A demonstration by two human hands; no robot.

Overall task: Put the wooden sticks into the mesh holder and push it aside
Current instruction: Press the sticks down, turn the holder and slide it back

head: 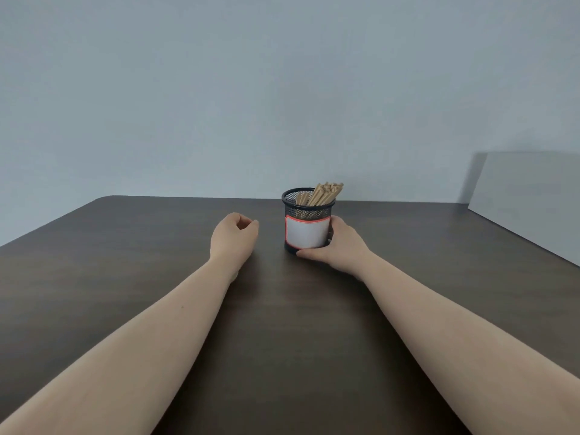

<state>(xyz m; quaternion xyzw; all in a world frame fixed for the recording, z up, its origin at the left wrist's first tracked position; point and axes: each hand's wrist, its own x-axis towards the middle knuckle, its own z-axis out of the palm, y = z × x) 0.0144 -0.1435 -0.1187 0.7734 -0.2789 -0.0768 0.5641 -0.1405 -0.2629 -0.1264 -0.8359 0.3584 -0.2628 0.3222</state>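
Head view: a pale blue-grey wall (219,89) fills the upper half of the frame, and a dark brown bench (282,309) fills the lower half, its far edge running across the middle. At the right edge a light grey board (530,189) stands on the bench and leans back toward the wall. Two bare forearms reach in from the lower corners toward the centre. The right hand (340,246) wraps the right side of the holder (307,226), a black mesh cup with a white, red-edged label facing the camera; its thumb lies along the base at the front, and its fingers curl behind the cup, so the hand is closed on it. The holder stands upright on the bench just right of centre, near the far edge. The left hand (233,235) rests on the bench just left of the holder, apart from it, fingers curled loosely inward and holding nothing. The sticks (323,194) stand bundled inside the holder, leaning right, tips above the rim.
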